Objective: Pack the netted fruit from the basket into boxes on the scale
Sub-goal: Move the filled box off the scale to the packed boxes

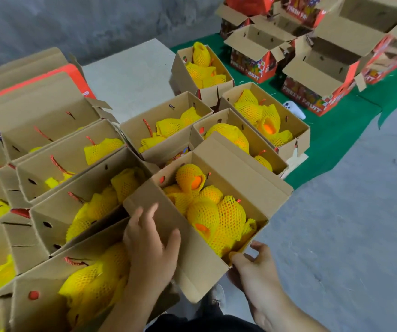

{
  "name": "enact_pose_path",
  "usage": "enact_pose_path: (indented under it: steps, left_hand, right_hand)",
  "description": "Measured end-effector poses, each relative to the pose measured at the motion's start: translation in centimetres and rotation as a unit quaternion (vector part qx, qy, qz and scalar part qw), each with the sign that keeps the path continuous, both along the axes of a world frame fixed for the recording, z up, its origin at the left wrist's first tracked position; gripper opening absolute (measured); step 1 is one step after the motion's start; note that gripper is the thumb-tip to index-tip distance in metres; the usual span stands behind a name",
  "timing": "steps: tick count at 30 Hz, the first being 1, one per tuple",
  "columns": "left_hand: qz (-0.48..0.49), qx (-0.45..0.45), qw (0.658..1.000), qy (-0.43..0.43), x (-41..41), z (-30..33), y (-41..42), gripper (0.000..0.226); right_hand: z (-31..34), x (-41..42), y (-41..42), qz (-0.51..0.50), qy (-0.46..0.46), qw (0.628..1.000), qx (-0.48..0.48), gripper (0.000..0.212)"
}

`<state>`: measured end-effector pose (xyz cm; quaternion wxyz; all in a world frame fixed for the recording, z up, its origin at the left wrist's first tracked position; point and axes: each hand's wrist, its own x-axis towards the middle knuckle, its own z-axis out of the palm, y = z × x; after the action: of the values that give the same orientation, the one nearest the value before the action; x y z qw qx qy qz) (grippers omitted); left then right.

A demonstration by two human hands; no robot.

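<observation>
An open cardboard box [200, 262] filled with several orange fruits in yellow foam nets [219, 214] is tilted in front of me, low in the centre. My left hand [150, 245] lies on the box's left flap, fingers fairly straight and spread, thumb across the flap. At the box's near right corner, my right hand [252, 262] grips the end wall, thumb on the edge and fingers curled round it. No basket or scale is in view.
Several open boxes of netted fruit [168, 125] fill the floor to the left and behind. Empty red "FRESH FRUIT" boxes [317, 75] stand on a green cloth [341, 130] at the back right, a white object [294, 109] beside them. Bare grey floor [351, 224] lies right.
</observation>
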<state>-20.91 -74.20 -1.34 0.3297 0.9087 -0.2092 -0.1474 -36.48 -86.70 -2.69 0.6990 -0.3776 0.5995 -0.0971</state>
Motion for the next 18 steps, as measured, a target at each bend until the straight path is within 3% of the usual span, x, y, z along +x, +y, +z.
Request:
enact_pose_path:
  steps: [3, 8, 11, 14, 18]
  left_hand:
    - [0.026, 0.015, 0.995, 0.098, -1.4, -0.4, 0.6, 0.091]
    - [0.053, -0.152, 0.985, 0.063, -0.7, 1.2, -1.2, 0.082]
    - [0.13, -0.259, 0.949, 0.12, -0.8, 2.1, -1.5, 0.088]
    - [0.181, -0.307, 0.908, 0.219, -0.6, 2.2, -0.9, 0.092]
    - [0.123, -0.278, 0.877, 0.372, 0.0, 1.4, -0.4, 0.051]
  right_hand:
    - [0.2, 1.3, -0.3, -0.013, -0.021, 1.0, -0.008, 0.047]
    - [0.4, 2.7, 0.3, -0.027, -0.049, 0.998, -0.02, 0.036]
    - [0.7, 1.9, 0.5, -0.002, -0.04, 0.999, -0.01, 0.04]
    - [1.3, 0.4, -0.1, 0.072, -0.005, 0.997, -0.025, 0.059]
    - [1.2, 0.2, 0.0, 0.169, 0.119, 0.964, -0.167, 0.074]
